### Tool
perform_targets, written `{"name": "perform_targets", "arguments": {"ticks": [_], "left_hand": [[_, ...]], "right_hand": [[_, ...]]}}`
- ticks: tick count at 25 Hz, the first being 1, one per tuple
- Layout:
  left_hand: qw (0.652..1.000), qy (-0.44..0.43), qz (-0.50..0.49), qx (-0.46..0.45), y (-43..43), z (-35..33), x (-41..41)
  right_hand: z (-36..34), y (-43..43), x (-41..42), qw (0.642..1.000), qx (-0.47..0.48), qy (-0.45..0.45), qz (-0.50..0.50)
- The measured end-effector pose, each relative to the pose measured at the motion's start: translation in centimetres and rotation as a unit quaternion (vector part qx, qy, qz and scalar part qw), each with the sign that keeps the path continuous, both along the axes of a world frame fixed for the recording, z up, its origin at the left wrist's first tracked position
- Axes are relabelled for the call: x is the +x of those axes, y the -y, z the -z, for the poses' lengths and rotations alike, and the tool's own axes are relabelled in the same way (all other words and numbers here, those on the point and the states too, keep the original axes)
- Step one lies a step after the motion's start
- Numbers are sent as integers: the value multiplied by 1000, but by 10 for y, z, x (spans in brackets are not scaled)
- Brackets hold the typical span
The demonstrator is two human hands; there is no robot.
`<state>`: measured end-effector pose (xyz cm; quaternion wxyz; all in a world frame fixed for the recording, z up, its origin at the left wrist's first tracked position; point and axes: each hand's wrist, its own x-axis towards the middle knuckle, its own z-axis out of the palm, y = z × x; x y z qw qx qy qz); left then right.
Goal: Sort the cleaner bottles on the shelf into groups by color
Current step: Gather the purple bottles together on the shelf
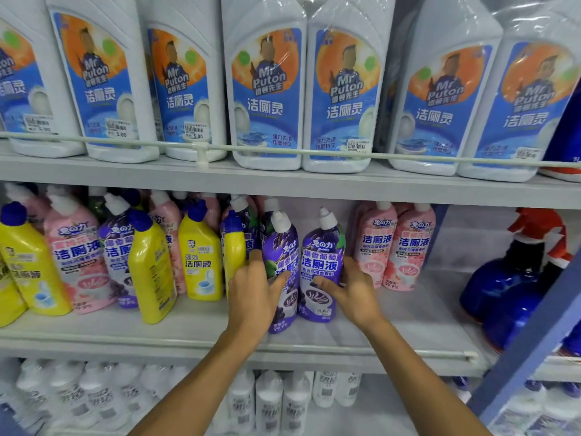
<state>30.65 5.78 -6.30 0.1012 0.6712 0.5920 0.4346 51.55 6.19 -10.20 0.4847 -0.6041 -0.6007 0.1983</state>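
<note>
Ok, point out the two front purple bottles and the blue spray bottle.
left purple bottle [281,243]: head view, on its upper label.
right purple bottle [320,259]: head view, on its label's middle.
blue spray bottle [503,297]: head view, on its round body.

Your middle shelf [415,313], left edge to right edge: yellow bottles [201,259] mixed with pink bottles [78,262] and other purple bottles [116,247]; at the middle, the left purple bottle [283,247] and the right purple bottle [320,259], side by side; a pink pair [375,247] just beside them; a blue spray bottle [509,287]. Your upper shelf [188,174]: white bottles [267,89] in a row behind a rail [125,141].
</note>
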Motion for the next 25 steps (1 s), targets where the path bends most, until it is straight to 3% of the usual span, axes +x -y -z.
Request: {"name": "perform_targets", "arguments": {"ticks": [6, 20, 25], "left_hand": [[997, -43, -66, 16, 9, 2, 12], [996, -26, -62, 52, 9, 5, -20], [997, -16, -55, 59, 8, 7, -37]], "right_hand": [[3, -19, -33, 997, 39, 17, 62], [6, -12, -54, 987, 90, 104, 86], [2, 2, -76, 983, 61, 130, 113]]}}
